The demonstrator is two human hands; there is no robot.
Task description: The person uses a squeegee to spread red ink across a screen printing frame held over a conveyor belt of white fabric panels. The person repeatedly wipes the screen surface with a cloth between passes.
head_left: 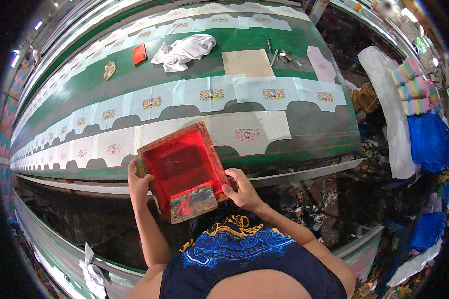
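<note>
My left hand [138,177] grips the left side of a square wooden printing frame [175,160] with red-inked mesh inside, and my right hand [239,189] grips its right side. A flat, paint-smeared board [192,204] sits at the frame's lower end. The frame is tilted over the near edge of a long green table [319,148]. Just beyond it lies a row of white cut fabric pieces [272,124] with pink prints, and behind those a row of pale blue pieces [240,92] with colourful prints.
On the table lie white cloth [182,52], a red rectangular object [139,54], beige paper [247,62] and metal tools [284,58]. At right are striped bundles [416,89], blue sacks [429,139] and a long white roll [389,112]. Another rail [107,269] runs behind me, over a littered floor.
</note>
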